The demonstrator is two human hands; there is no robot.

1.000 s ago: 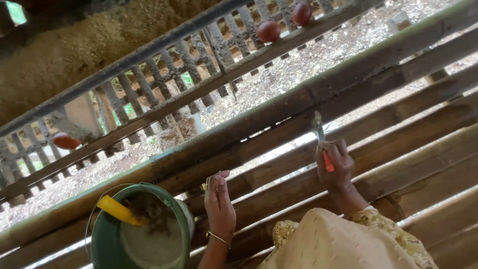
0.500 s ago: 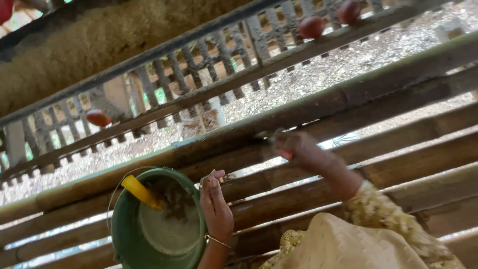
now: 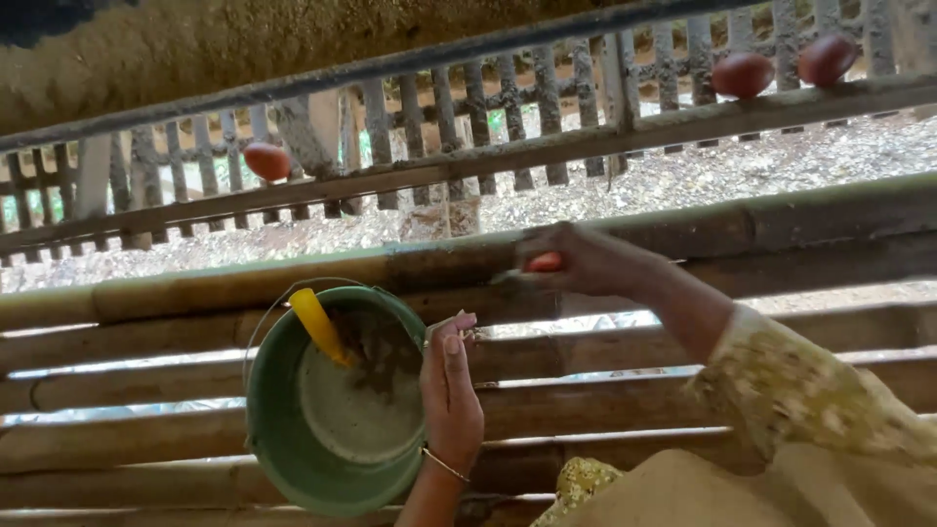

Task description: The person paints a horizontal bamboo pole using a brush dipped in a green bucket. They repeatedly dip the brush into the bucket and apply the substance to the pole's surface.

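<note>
I am gripping the green bucket [image 3: 322,459] by its rim with my left hand [image 3: 451,390], fingers folded over the near right edge and my thumb along the outside, a thin bangle [image 3: 444,465] sitting at the wrist just below. The bucket is leaning against the bamboo slats [image 3: 146,429] and tipping its mouth toward me. Inside the bucket, a yellow scoop handle [image 3: 319,326] is sticking up from the upper left, resting beside a dark clump of wet material, with paler residue lying across the bottom. My right hand [image 3: 576,262] is reaching up and to the right of the bucket, closing around a small tool with an orange-red handle [image 3: 545,262] and pressing its tip against the thick bamboo pole [image 3: 800,224] that is running above the bucket; the blade itself is too blurred to make out. Farther above the bucket, beyond the pole, brown eggs [image 3: 267,161] are sitting on a slatted wooden rail [image 3: 508,156].
</note>
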